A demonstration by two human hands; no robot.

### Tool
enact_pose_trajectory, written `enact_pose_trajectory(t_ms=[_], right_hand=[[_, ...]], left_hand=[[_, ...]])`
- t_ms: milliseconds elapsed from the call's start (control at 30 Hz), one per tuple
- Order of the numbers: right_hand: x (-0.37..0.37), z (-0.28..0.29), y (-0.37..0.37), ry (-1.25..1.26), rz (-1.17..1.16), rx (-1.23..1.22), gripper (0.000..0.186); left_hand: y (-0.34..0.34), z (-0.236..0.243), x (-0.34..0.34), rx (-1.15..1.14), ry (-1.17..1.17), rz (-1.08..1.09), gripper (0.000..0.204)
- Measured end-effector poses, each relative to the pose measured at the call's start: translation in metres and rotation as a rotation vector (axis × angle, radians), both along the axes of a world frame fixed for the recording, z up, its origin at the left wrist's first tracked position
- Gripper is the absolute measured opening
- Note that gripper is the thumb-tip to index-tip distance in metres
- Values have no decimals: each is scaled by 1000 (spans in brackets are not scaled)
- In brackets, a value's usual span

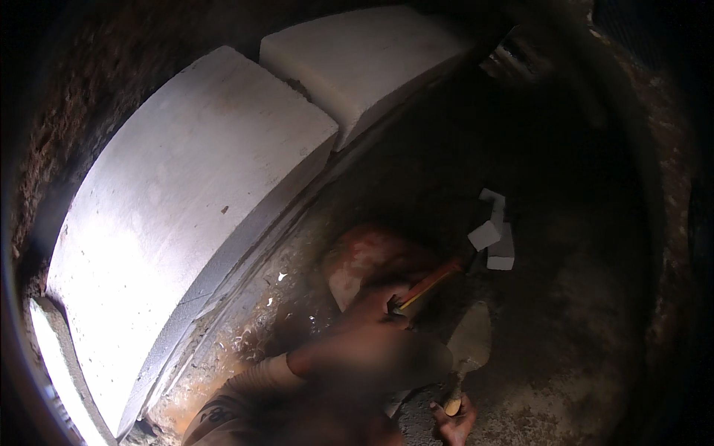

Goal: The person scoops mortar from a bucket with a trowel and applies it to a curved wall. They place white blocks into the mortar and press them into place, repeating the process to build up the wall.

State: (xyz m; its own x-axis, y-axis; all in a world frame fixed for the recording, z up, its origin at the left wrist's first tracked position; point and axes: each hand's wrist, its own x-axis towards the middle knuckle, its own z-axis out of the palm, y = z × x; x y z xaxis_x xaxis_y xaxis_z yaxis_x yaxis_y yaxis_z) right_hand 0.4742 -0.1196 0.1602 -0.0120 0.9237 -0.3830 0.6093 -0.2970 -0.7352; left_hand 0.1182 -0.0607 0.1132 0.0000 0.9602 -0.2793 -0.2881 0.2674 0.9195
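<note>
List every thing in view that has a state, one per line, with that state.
Left hand: closed around the hammer handle.
Hammer: held, lying across the reddish brick.
Reddish brick: on the ground, under the left hand.
Right hand: gripping the trowel handle.
Trowel: blade coated with grey mortar, resting low.
White blocks: laid side by side, with a gap between them.
White fragments: loose, scattered.

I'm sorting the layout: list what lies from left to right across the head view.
Large pale curved block → reddish brick → trowel → small white block pieces.
</note>
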Motion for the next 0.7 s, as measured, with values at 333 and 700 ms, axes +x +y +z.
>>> enact_pose_trajectory(t_ms=[333,700], right_hand=[[-32,41,-4,188,-151,155,32],[-43,44,-7,124,-80,259,31]], left_hand=[[6,-2,-2,412,411,148,35],[-2,9,-7,152,143,42,34]])
